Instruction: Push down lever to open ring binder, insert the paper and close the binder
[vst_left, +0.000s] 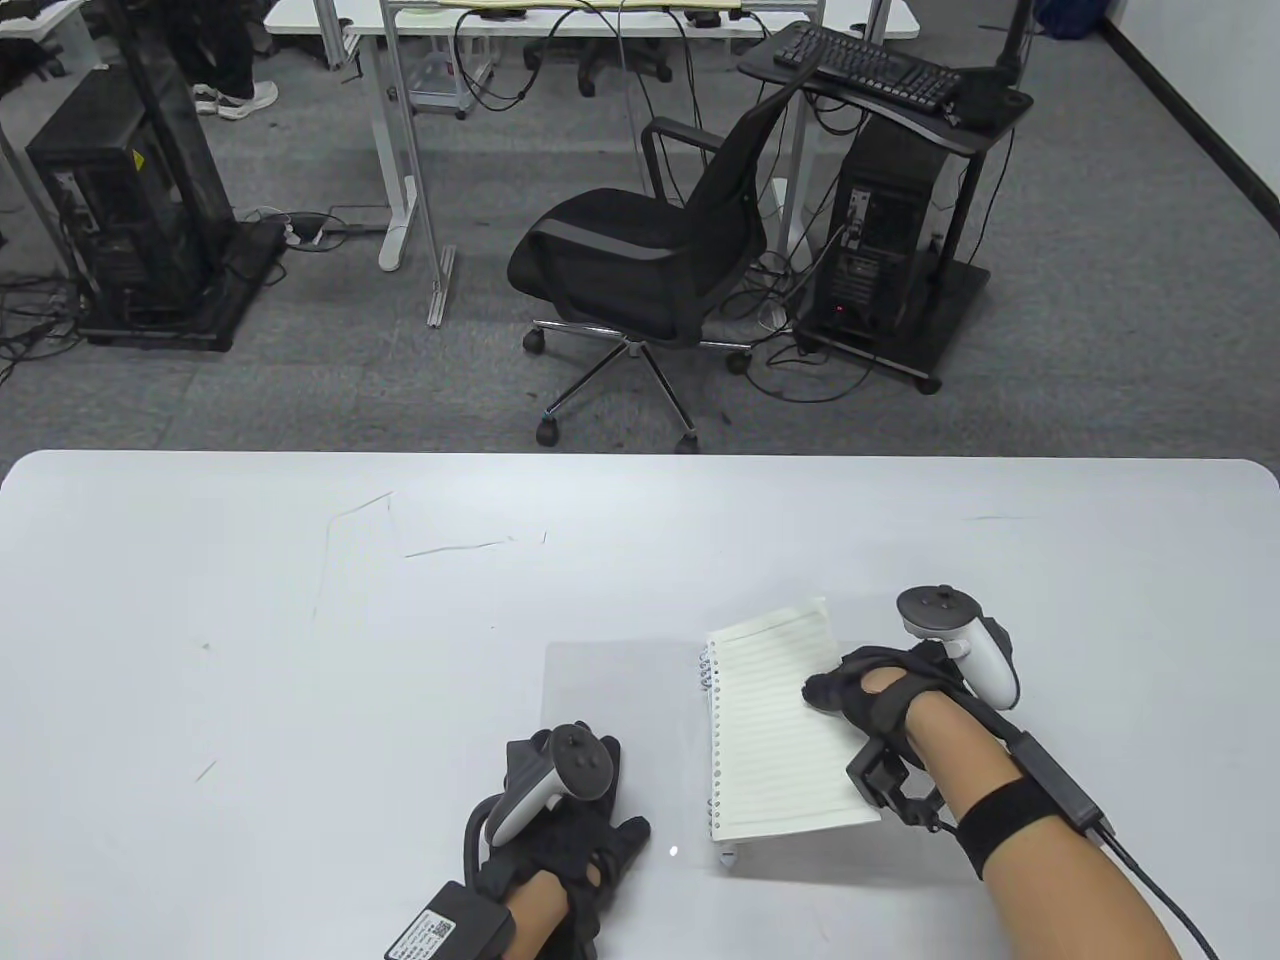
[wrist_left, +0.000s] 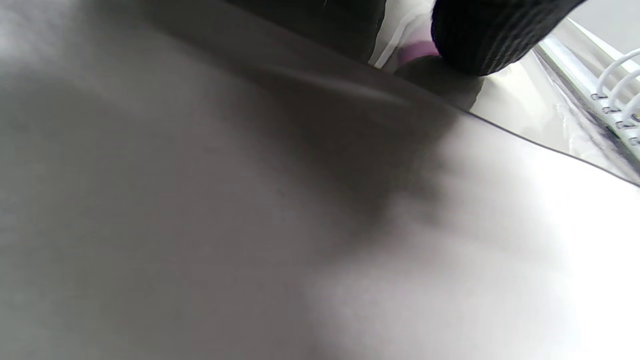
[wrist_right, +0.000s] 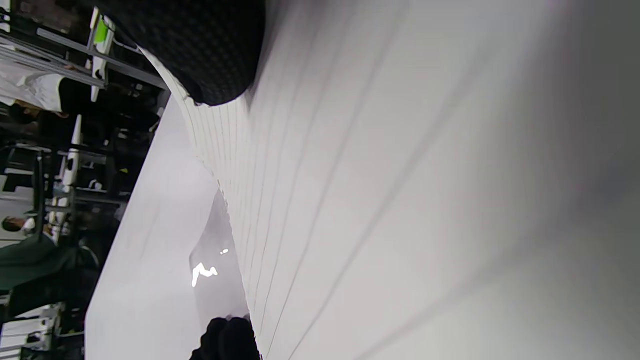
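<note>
The right hand (vst_left: 860, 690) presses flat fingers on the lined paper (vst_left: 775, 730) over the rings (vst_left: 708, 690); the left hand (vst_left: 565, 820) rests relaxed on the binder's clear cover (vst_left: 615, 690), grasping nothing.

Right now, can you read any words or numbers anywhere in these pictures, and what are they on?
No text can be read here.
Label on the box strapped to the left wrist: has a square code and print, too small to read.
Yellow sticker on the computer tower: too small to read.
Lined paper in the ring binder: ruled lines only, no writing.
Keyboard: keys too small to read.
</note>
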